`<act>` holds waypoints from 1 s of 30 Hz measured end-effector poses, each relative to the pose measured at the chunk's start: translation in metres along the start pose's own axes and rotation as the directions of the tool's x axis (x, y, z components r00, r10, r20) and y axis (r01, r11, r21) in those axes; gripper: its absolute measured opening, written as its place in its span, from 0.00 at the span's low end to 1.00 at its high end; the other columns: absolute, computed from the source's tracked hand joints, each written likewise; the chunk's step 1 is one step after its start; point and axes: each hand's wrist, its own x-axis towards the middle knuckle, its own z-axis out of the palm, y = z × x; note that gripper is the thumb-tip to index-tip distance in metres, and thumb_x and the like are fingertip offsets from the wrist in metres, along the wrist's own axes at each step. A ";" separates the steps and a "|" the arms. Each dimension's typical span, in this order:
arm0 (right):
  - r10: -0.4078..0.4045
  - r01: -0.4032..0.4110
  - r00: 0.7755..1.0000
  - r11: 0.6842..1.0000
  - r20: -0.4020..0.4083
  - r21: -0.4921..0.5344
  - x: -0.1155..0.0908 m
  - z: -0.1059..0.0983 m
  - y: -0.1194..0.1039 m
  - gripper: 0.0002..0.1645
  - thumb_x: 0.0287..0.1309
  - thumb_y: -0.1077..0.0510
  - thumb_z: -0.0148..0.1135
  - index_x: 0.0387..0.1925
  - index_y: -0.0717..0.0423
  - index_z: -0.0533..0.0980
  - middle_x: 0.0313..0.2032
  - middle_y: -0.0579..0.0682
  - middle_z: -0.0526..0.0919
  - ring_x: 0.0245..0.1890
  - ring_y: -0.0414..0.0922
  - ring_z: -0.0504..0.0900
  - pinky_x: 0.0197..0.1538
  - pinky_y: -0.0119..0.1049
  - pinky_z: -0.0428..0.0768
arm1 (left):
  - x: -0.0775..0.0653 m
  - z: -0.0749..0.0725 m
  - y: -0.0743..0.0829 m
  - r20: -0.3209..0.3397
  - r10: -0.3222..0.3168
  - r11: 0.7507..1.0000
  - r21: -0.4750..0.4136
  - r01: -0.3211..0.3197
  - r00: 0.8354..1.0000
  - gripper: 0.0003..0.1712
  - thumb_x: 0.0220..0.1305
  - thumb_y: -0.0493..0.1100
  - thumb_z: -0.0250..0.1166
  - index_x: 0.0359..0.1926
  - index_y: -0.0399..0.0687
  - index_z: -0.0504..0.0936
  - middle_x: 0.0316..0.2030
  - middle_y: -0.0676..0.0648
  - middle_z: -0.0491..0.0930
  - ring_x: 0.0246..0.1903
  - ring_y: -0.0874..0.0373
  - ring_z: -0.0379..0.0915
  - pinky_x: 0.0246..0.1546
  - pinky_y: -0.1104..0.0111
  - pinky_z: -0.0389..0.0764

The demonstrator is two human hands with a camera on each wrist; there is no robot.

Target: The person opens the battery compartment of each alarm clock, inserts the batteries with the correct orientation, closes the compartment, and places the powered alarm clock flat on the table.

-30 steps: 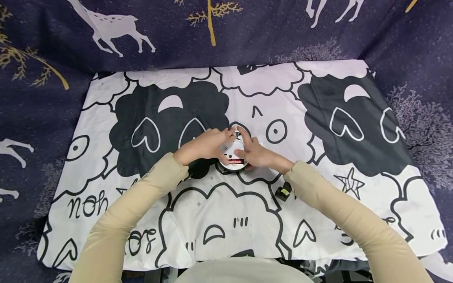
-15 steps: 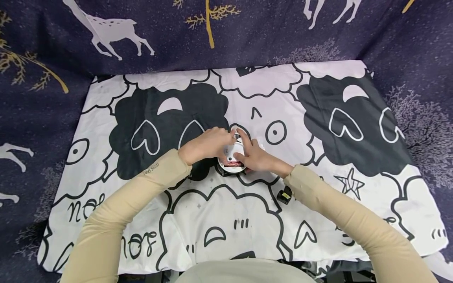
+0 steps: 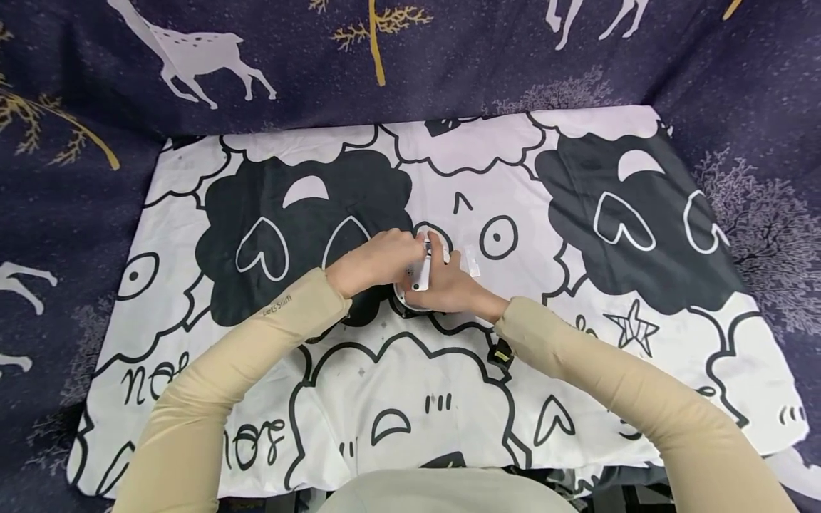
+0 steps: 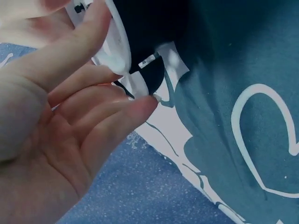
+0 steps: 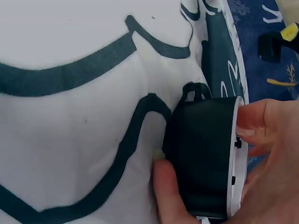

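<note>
Near the middle of the head view, between your two hands, sits a round device with a white face and a black shell. It looks stiff and smooth, likely plastic and fairly light; treat the small white tab at its edge as the weaker part, and take hold across the solid side wall, where smooth sides might slip under a loose grip.

Your right hand grasps it, one digit on the black wall and the others over the white face. Your left hand pinches the edge around the tab, though the blur in the left wrist view leaves the exact contact uncertain.

Both forearms angle in from the lower corners in beige sleeves. A translucent scrap lies just right of your right hand, on the sheep-print cloth, before a dark deer-print backdrop.
</note>
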 end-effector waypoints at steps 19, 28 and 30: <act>0.170 -0.195 0.953 0.977 -0.253 -0.080 0.001 0.025 -0.017 0.66 0.39 0.34 0.56 0.69 0.49 0.28 0.55 0.68 0.58 0.35 0.55 0.75 0.24 0.40 0.70 | 0.008 0.002 0.004 -0.080 -0.011 0.999 -0.042 0.008 0.997 0.12 0.42 0.32 0.70 0.20 0.57 0.84 0.26 0.53 0.81 0.24 0.58 0.76 0.24 0.66 0.77; 0.219 -0.260 0.929 0.960 -0.299 -0.101 0.003 0.028 -0.022 0.62 0.42 0.36 0.51 0.69 0.50 0.28 0.54 0.67 0.58 0.42 0.59 0.73 0.32 0.44 0.73 | 0.011 0.003 0.002 -0.112 0.007 0.996 -0.092 -0.018 0.994 0.21 0.44 0.26 0.63 0.12 0.60 0.80 0.21 0.56 0.81 0.22 0.59 0.74 0.24 0.68 0.75; 0.230 -0.269 0.925 0.959 -0.302 -0.093 0.004 0.031 -0.023 0.60 0.43 0.37 0.49 0.69 0.50 0.29 0.54 0.68 0.58 0.43 0.59 0.72 0.33 0.44 0.73 | 0.010 0.004 0.000 -0.106 0.003 0.996 -0.090 -0.013 0.994 0.19 0.44 0.27 0.65 0.13 0.59 0.82 0.19 0.55 0.81 0.22 0.58 0.75 0.24 0.68 0.76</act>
